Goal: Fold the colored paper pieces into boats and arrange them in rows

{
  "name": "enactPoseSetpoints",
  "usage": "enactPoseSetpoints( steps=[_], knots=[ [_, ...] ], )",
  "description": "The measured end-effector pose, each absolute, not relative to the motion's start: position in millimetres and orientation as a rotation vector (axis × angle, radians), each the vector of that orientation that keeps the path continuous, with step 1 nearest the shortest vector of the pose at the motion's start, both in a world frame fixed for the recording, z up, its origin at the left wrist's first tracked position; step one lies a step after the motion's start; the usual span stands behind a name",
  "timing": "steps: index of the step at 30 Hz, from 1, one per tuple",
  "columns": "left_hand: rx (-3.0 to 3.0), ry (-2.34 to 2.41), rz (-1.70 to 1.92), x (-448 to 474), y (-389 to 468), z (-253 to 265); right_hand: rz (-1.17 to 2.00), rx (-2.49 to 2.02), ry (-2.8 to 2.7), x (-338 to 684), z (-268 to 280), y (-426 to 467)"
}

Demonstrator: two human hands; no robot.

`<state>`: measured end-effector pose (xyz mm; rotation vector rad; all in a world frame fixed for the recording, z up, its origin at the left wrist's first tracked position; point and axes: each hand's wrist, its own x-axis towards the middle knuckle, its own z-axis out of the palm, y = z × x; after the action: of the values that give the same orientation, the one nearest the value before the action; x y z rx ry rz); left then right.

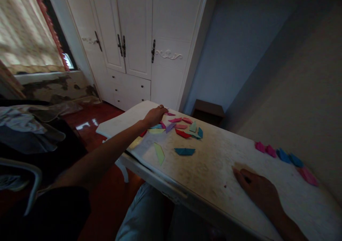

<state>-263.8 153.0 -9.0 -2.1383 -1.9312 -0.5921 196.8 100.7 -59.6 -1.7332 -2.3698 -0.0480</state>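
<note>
My left hand (155, 116) reaches to the far side of the white table, its fingers closed at the end of a pink folded paper piece (170, 114). Partly hidden by that hand is a loose cluster of folded papers, among them a purple piece (170, 127), a red piece (183, 133) and a light green piece (192, 127). Nearer to me lie a blue folded piece (185, 151) and a pale yellow-green one (159, 153). My right hand (258, 189) rests on the table at the right, fingers curled together, with nothing visible in them.
Along the table's (213, 155) right far edge stand several folded pieces in a row, pink (270, 150) and blue (283, 155). Behind are a white wardrobe (136, 30) and a small brown cabinet (208, 109). A chair with clothes (29, 123) stands at the left.
</note>
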Motion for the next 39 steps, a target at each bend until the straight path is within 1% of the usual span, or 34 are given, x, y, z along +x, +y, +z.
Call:
enactPoseSetpoints(
  steps=[4, 7, 12, 18, 25, 29, 33, 39],
  knots=[
    [-2.261, -1.907, -0.913, -247, 145, -5, -0.094, -1.673, -2.378, 195, -59, 99],
    [-2.394, -1.998, -1.232, -233, 141, -4, -0.104, -1.686, -2.38, 195, -58, 99],
    [-2.513, -2.097, -1.501, -204, 132, -3, -0.065, -1.694, -2.399, 192, -55, 97],
    [-2.655, -2.161, -2.006, -156, 106, 7, -0.091, -1.674, -2.41, 187, -49, 91],
    [-2.869, -2.262, -2.255, -100, 82, 5, -0.135, -1.676, -2.431, 186, -49, 91],
    [-2.802, -2.417, -2.36, -75, 81, -2, -0.106, -1.65, -2.419, 187, -49, 91],
    [-2.599, -2.656, -2.492, -53, 89, -9, 0.032, -1.534, -2.356, 190, -49, 92],
    [-2.26, -2.834, -2.781, -19, 103, -23, 0.497, -1.216, -2.076, 199, -47, 93]
  ],
)
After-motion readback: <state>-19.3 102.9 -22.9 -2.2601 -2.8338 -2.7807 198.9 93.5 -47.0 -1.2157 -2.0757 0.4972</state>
